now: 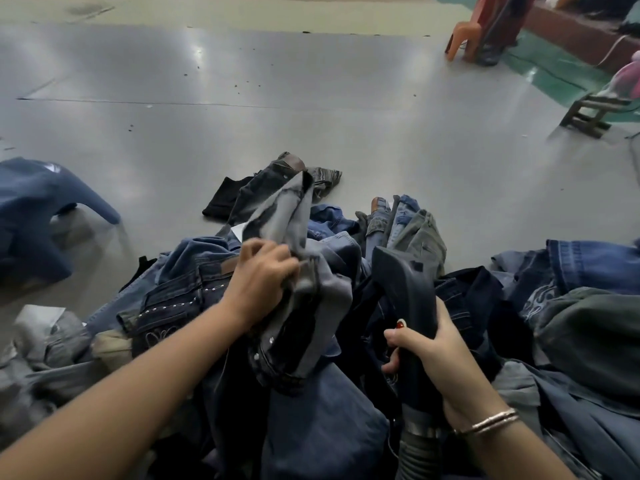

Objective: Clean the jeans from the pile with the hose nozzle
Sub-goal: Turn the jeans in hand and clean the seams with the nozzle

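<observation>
The left hand grips grey jeans above the pile, the right hand squeezes the hose nozzle beside them, so pull the cloth flat and aim close.

grey jeans, black nozzle, grey floor

blurred blue garment at left edge

Denim jeans; glossy floor
</observation>
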